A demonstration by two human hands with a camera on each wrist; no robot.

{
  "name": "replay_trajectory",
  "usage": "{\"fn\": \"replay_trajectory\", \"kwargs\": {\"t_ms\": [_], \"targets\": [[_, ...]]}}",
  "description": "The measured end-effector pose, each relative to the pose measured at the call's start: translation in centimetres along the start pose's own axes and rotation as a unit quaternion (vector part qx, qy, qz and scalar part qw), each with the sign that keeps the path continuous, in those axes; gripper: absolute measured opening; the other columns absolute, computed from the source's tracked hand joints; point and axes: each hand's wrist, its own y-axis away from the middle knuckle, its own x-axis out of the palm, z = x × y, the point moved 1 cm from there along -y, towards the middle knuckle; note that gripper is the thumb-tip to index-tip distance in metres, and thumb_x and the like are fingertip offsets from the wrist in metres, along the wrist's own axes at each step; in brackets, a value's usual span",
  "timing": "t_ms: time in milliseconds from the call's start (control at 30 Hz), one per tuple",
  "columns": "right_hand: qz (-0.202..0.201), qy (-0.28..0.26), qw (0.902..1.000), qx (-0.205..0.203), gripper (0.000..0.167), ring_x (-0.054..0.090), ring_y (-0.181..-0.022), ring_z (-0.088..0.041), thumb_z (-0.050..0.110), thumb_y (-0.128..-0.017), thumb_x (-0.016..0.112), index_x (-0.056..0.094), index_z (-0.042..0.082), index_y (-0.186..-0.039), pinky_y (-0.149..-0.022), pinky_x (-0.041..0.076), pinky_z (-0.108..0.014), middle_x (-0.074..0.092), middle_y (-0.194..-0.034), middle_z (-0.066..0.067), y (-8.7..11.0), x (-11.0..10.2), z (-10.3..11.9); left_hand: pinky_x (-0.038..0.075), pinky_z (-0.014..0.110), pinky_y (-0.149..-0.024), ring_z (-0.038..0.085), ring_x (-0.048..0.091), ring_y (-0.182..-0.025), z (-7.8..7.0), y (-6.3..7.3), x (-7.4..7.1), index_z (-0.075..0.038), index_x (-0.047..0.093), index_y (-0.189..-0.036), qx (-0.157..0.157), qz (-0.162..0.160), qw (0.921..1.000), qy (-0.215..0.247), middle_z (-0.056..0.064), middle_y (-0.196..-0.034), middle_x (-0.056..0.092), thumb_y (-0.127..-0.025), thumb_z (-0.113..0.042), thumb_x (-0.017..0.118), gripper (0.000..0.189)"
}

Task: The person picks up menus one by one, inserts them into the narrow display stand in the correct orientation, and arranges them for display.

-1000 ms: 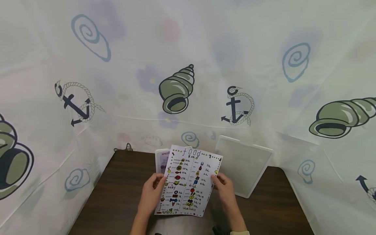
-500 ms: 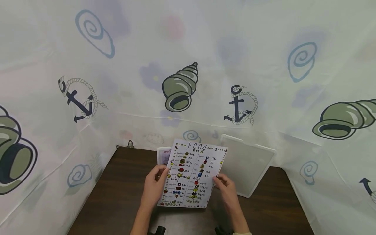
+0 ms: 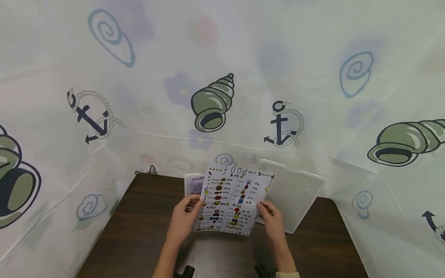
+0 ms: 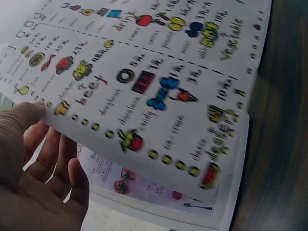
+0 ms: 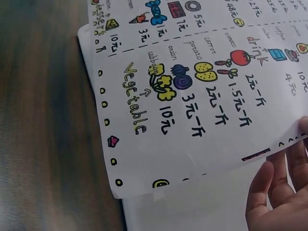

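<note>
A hand-drawn paper menu (image 3: 233, 200), headed "food" with small coloured drawings and prices, is held up between both hands in the head view. My left hand (image 3: 184, 218) pinches its left edge, thumb on the front and fingers behind. On the opposite edge my right hand (image 3: 272, 218) pinches the sheet the same way. Behind the paper, a white-framed printed card (image 3: 194, 183) with purple print shows only in part. In the left wrist view the left thumb (image 4: 33, 113) lies on the paper's border, above the framed card (image 4: 144, 192).
A blank white-framed panel (image 3: 295, 193) stands tilted behind the paper at right. The dark wooden table (image 3: 132, 231) has a greyish patch at its front middle. A white patterned curtain (image 3: 156, 96) hangs around the table, and a small clip (image 3: 152, 170) sits at the back left corner.
The paper menu has moved up and slightly right in the head view, tilting so its lower edge is higher. Both hands have moved along with it, keeping their hold.
</note>
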Motion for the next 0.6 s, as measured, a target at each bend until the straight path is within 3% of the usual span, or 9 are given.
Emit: {"fn": "replay_trajectory", "kwargs": {"t_ms": [133,367,600], "targets": [[-0.012,-0.018,0.9998,-0.001,0.035,0.061,-0.109,-0.015,0.030,-0.107,0.070,0.073,0.003,-0.129,-0.098,0.052,-0.033,0.072,-0.119,0.003,-0.1,-0.3,0.9,0.055,0.026,-0.082,0.013,0.066,-0.093,0.1,-0.1,0.1,-0.021,0.075,-0.121,0.003,0.022,0.9996,-0.016,0.002,-0.107,0.076,-0.104,-0.031,0.074,0.020],[-0.025,-0.031,0.9992,-0.002,0.035,0.062,-0.108,-0.016,0.034,-0.107,0.070,0.073,0.007,-0.130,-0.099,0.052,-0.037,0.073,-0.118,0.006,-0.8,-0.8,1.8,0.055,0.028,-0.081,0.014,0.066,-0.090,0.2,-0.5,0.0,-0.023,0.076,-0.115,0.012,0.024,0.9983,-0.052,-0.002,-0.102,0.074,-0.104,-0.026,0.075,0.012],[-0.038,-0.051,0.9979,-0.017,0.034,0.062,-0.102,-0.016,0.031,-0.107,0.070,0.073,0.004,-0.127,-0.094,0.053,-0.030,0.073,-0.110,0.008,-1.4,-1.2,2.5,0.055,0.028,-0.083,0.013,0.065,-0.091,-0.1,-0.8,0.2,-0.021,0.075,-0.115,0.024,0.054,0.9962,-0.064,-0.001,-0.103,0.074,-0.105,-0.023,0.073,0.010]]}}
